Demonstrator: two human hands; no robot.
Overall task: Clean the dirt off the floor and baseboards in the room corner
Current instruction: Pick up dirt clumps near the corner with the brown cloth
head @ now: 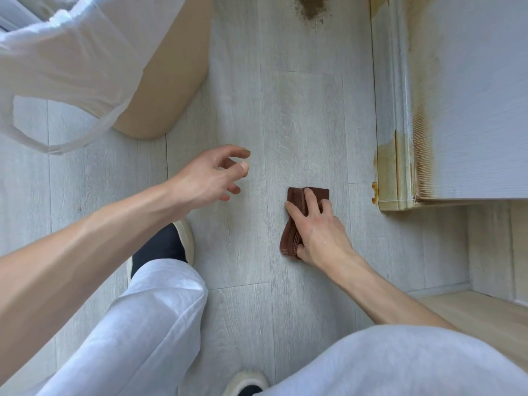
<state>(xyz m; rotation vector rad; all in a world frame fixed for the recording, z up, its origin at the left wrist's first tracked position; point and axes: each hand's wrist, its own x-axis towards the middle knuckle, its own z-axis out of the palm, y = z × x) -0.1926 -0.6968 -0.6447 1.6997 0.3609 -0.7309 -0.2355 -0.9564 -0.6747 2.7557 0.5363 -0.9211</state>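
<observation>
- Knees and trouser legs (160, 324): white fabric, lowest in view; a dark shoe with a pale sole (168, 244) shows beyond the left knee, a second shoe (245, 384) is cut off by the bottom edge.
- Right hand (317, 227): forearm reaching in from lower right, palm down on a folded brown cloth (297, 215); fingers laid straight and slightly spread over it, thumb at its near edge.
- Brown cloth: flat on the grey plank floor (300, 124), centre of view; long axis runs near to far, tilted a little rightward at its far end. Part hidden under the hand.
- Left hand (211, 175): raised above the floor, left of the cloth and apart from it; fingers loosely curled, holding nothing.
- Baseboard (394, 115): right side, yellow-brown staining along its corner end and the wall (480, 95) above.
- Beige rounded object (168, 81): upper left, partly draped by white sheer fabric (71, 61); identity unclear.
- Dirt patch (311, 7): dark, on the floor at the top edge, cut off.
</observation>
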